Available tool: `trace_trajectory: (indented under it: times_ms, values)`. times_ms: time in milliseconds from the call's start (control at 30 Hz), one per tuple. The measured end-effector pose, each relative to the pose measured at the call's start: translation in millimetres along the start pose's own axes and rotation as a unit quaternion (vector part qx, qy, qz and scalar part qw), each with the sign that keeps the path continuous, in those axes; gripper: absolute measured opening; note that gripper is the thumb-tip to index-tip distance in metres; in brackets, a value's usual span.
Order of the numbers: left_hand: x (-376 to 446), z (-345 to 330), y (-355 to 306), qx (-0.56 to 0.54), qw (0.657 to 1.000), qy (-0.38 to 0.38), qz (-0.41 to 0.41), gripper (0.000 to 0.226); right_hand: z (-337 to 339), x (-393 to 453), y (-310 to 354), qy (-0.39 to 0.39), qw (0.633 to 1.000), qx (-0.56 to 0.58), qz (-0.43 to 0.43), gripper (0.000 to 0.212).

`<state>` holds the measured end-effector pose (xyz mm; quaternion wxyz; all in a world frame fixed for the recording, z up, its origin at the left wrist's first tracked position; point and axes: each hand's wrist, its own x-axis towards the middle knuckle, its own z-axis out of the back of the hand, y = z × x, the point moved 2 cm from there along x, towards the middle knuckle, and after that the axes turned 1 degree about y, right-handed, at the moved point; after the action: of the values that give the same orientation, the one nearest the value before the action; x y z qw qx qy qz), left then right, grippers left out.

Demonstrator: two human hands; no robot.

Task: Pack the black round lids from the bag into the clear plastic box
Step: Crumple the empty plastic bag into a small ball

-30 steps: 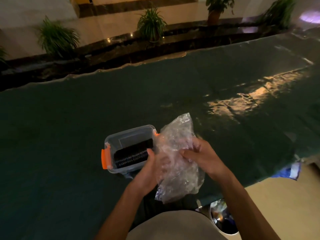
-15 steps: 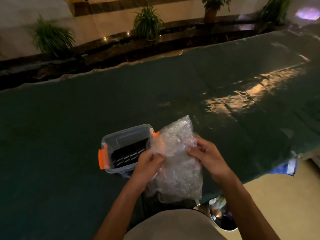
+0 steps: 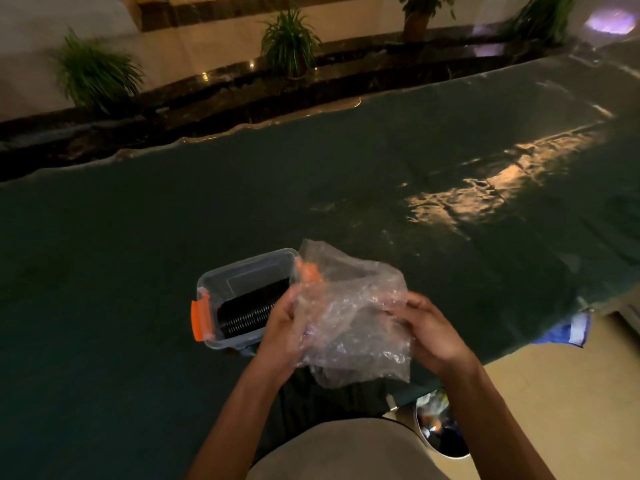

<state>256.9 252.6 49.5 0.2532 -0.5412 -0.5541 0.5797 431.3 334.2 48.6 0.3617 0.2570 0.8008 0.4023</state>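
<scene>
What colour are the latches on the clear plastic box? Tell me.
Orange. The left-end latch on the clear plastic box shows best in the head view.

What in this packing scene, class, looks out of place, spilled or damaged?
Nothing is spilled or broken. The black lids stand in a neat row inside the clear box. The left hand and right hand hold a crumpled, seemingly empty bag. The table cover is wrinkled.

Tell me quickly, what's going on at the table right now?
Left hand and right hand both grip the clear bag, spread open. Black lids rowed in the clear box. Bag looks empty. Nothing in the way.
</scene>
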Motion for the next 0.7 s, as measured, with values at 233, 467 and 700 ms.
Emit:
trace_trajectory:
  times_ms: [233, 467, 700]
  values:
    - [-3.1, 0.7, 3.2, -0.02, 0.999, 0.032, 0.012, 0.022, 8.7, 2.1, -2.4, -0.038, 0.996, 0.07, 0.031, 0.009]
    - [-2.5, -4.0, -17.0, 0.207, 0.963, 0.107, -0.133, 0.027, 25.4, 4.1, 4.9, 0.021, 0.999, -0.014, 0.032, 0.041]
    - [5.3, -16.9, -29.2, 0.301, 0.921, 0.176, -0.176, 0.042, -0.7, 10.6, 6.1, 0.205, 0.89, -0.405, -0.049, 0.021]
